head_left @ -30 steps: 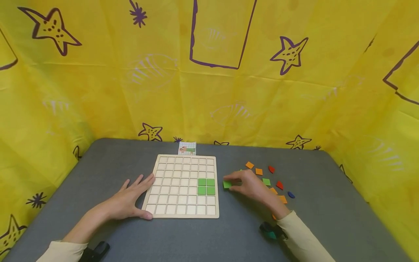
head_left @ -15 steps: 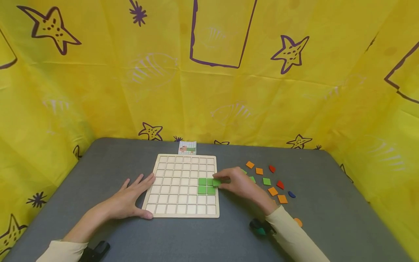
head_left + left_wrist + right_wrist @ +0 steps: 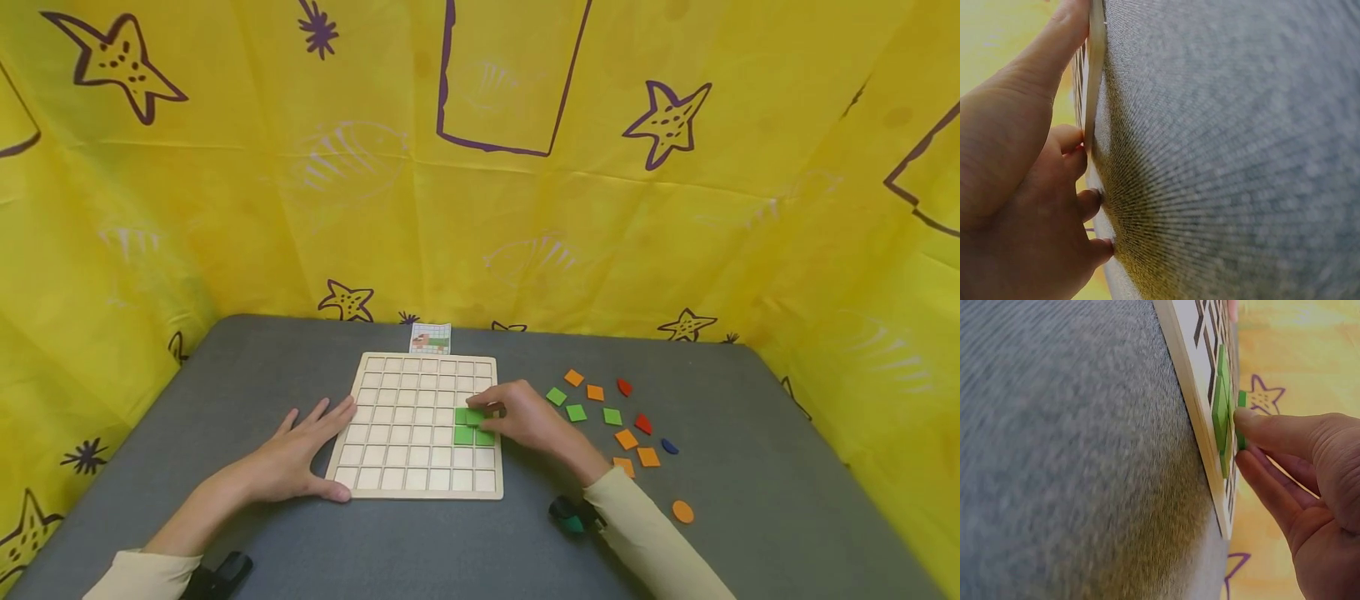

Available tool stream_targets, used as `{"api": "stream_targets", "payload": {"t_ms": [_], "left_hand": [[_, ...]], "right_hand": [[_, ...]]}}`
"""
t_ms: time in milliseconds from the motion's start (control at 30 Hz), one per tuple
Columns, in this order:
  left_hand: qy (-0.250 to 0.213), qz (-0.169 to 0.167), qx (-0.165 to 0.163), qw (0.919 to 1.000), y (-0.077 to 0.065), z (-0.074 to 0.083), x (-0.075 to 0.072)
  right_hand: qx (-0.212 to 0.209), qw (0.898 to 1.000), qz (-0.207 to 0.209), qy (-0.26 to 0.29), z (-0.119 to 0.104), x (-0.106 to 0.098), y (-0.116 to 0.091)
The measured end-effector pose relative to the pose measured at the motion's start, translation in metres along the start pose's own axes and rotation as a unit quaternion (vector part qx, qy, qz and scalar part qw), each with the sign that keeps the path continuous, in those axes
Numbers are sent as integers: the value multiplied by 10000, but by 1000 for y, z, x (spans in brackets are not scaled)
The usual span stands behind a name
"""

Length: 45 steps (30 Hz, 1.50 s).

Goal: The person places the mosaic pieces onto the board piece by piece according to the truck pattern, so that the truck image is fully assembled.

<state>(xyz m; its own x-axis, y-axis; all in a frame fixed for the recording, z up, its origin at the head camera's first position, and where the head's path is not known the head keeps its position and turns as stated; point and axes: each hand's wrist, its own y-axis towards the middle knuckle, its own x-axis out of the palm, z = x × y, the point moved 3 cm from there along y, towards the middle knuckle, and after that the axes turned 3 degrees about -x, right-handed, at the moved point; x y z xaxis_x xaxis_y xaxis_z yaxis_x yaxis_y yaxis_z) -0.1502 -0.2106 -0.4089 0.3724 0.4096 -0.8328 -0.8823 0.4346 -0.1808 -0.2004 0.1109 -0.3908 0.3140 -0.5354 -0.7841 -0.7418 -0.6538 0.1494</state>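
A pale wooden grid board [image 3: 393, 457] lies on the table in the head view. My left hand [image 3: 288, 458] rests against its left edge, fingers spread and thumb at the near corner; the left wrist view shows the thumb [image 3: 1038, 59] along the board's side. Over the right part of the board, my right hand [image 3: 532, 421] pinches a green square tile [image 3: 475, 417] between thumb and fingers. In the right wrist view this tile [image 3: 1242, 399] is held just above other green tiles [image 3: 1219, 415] set in the board. The fingers partly cover those tiles in the head view.
Right of the board lie loose green tiles [image 3: 576, 412], several orange tiles [image 3: 626, 438], red pieces [image 3: 642, 423], a blue piece [image 3: 670, 446] and an orange disc [image 3: 682, 512]. A small picture card [image 3: 431, 339] touches the board's far edge. A yellow curtain [image 3: 480, 208] hangs behind the table.
My right hand has carried the green tile left, from the table beside the board to above the green tiles in the grid. The left hand has stayed put.
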Motion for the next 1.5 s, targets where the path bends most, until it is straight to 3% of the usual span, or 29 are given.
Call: {"api": "stream_targets", "payload": {"t_ms": [300,667,1300,1500], "left_hand": [[-8,10,9,10000,0,0,0],[-20,28,-12,10000,0,0,0],[-57,72,85,9999,-1,-1,0],[-69,85,129,9999,0,-3,0]], "right_hand": [[90,9999,-110,63,-4,11,13],[-110,9996,-127,-218,-14,20,28],[-4,9996,-190,-184,-14,23,35],[-139,9998,-141,-77,-14,24,34]]}}
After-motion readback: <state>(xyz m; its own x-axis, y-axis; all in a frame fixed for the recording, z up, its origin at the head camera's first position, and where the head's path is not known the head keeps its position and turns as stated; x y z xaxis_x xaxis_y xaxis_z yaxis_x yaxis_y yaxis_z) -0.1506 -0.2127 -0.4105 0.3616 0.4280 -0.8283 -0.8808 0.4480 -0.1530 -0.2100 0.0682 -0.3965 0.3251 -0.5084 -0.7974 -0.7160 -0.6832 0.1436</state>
